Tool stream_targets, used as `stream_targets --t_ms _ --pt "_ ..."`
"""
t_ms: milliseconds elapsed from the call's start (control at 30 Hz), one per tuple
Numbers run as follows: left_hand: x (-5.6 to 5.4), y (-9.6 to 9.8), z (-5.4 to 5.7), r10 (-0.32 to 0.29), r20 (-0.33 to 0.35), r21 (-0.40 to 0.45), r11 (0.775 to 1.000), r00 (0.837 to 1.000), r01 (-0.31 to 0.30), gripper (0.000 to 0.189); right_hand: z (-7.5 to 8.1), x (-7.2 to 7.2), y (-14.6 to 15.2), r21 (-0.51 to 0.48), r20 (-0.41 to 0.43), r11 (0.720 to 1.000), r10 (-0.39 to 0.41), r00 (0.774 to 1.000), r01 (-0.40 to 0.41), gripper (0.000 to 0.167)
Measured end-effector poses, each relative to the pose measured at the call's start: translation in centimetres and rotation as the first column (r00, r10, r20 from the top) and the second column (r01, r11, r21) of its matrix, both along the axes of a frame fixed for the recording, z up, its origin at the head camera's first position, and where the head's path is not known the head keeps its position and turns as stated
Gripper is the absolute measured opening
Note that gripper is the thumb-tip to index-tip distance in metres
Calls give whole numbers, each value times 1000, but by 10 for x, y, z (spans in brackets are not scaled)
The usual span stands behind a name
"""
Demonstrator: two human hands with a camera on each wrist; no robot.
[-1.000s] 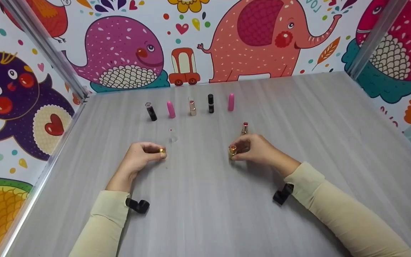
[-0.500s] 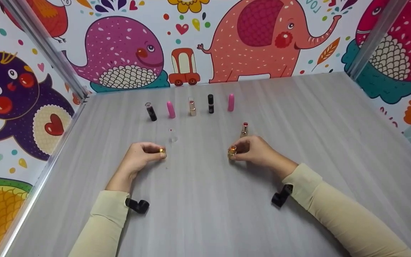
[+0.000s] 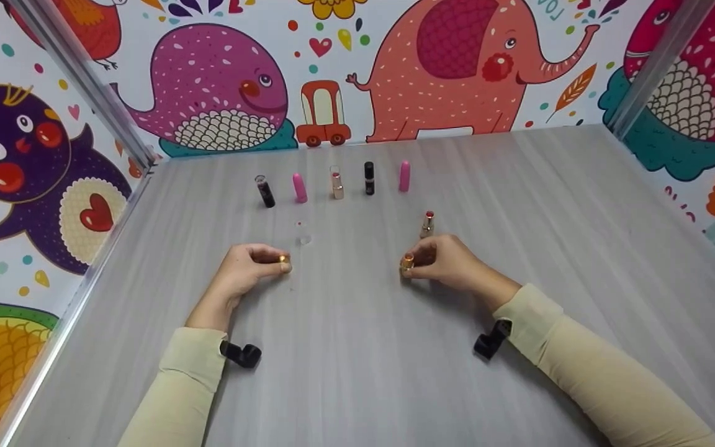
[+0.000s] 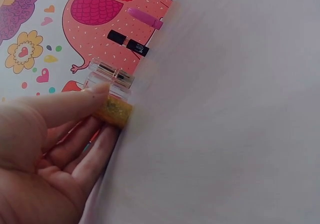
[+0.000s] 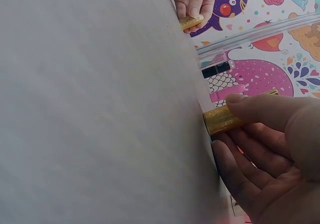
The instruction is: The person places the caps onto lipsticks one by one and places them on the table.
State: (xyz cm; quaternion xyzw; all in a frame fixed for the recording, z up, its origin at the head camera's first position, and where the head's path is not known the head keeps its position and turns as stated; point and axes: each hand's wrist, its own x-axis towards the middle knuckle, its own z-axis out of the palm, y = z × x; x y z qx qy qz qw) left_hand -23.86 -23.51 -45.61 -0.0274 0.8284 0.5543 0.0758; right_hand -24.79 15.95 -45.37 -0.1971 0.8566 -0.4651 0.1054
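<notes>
My left hand (image 3: pixel 249 268) pinches a short gold lipstick cap (image 4: pixel 117 112) between thumb and fingers, low at the tabletop. Across from it, my right hand (image 3: pixel 447 262) grips an upright gold lipstick (image 5: pixel 222 121) by its sides, with the lower end at the table surface. A reddish-orange top shows on this lipstick in the head view. Just behind the right hand stands an uncapped lipstick (image 3: pixel 428 223) with a red tip, its base partly hidden. Beyond the left fingertips is a small clear cap (image 3: pixel 303 234).
Along the back stand a black lipstick with a clear top (image 3: pixel 265 191), a pink tube (image 3: pixel 299 188), a pale gold lipstick (image 3: pixel 337 184), a black tube (image 3: pixel 369 179) and another pink tube (image 3: pixel 404 176). Cartoon-printed walls (image 3: pixel 332 56) border the grey table (image 3: pixel 345 347).
The head view has shifted slightly. Both hands keep their holds on the gold pieces and have barely moved.
</notes>
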Motion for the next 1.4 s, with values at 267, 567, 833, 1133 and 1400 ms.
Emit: stream_targets --t_ms 267,567,833,1133,1400 --pt "1 0 3 5 -10 76 997 1000 -4 29 -1 -1 2 13 -8 1000 7 1000 -7 21" --pt "0 7 9 0 -30 200 980 1000 6 29 -1 -1 2 17 -4 1000 6 1000 -6 22" --pt "5 23 18 -18 -71 228 973 997 33 28 -2 -1 0 20 -35 999 27 999 -27 19" --pt "12 39 29 36 -102 283 959 994 -6 26 -2 -1 1 29 -43 999 27 999 -25 23" --pt "18 62 30 97 -156 372 928 983 -32 23 -2 -1 1 26 -44 999 28 999 -27 18"
